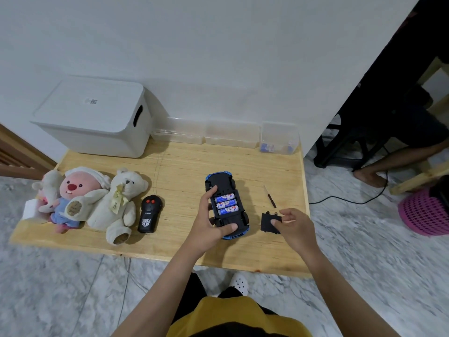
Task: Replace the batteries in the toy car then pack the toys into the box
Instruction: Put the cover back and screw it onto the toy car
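Note:
A blue toy car [227, 205] lies upside down on the wooden table [184, 171]. Its battery bay is uncovered and holds three blue batteries [227, 204]. My left hand [210, 221] grips the car from its left side, thumb on the near end. My right hand [295, 226] pinches the black battery cover [268, 222], which is just right of the car, low over the table. A small screwdriver [271, 197] lies beyond the cover. A white lidded box [94, 117] stands at the back left.
Plush toys [97, 203] and a black remote control [149, 214] lie at the table's left. Clear plastic bins [279, 138] line the back wall, one with blue batteries inside. A seated person's leg [388, 161], a black cable and a pink basket [425, 212] are on the floor to the right.

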`<action>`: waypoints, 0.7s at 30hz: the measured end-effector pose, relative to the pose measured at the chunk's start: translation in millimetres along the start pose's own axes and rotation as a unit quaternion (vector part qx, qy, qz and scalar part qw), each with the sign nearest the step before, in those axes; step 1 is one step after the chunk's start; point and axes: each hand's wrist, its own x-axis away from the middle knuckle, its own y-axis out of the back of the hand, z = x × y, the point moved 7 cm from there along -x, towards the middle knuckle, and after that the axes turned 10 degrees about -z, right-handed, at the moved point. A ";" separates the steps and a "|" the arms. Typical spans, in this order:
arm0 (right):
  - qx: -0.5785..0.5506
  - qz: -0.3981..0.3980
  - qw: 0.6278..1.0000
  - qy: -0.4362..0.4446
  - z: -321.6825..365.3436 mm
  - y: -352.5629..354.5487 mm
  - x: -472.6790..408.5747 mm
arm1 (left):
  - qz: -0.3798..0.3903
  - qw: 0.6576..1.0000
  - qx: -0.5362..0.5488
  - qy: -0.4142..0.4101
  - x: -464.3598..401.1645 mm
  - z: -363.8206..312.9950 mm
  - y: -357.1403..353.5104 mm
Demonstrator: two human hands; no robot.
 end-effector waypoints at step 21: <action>-0.066 -0.015 0.997 -0.043 -14.9 -12.0 11.5 | -0.064 0.997 0.042 0.011 4.0 2.0 -10.0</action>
